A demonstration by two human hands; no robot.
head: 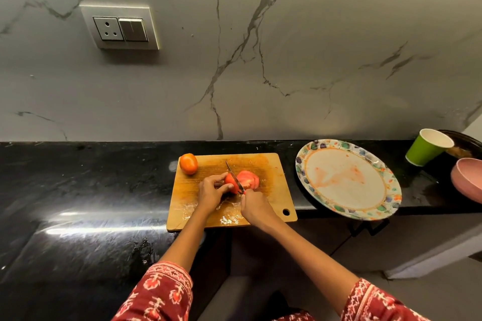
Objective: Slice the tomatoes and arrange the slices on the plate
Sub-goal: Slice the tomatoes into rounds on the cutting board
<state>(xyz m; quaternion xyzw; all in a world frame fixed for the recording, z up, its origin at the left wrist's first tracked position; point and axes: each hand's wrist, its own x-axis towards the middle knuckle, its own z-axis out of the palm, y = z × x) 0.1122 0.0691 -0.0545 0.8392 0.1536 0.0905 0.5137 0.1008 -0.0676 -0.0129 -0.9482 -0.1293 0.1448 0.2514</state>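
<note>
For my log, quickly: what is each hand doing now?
Left hand: holds the tomato on the board.
Right hand: grips the knife, blade in the tomato.

Both arms are bare from the wrists up to about the elbow, no watch, rings or bracelets that I can spot on the left hand (pixel 212 191) or right hand (pixel 254 206). Sleeves (pixel 161 292) are a deep red fabric with a white and pinkish ikat-style print, loose cut, with a patterned band running along each hem.
</note>
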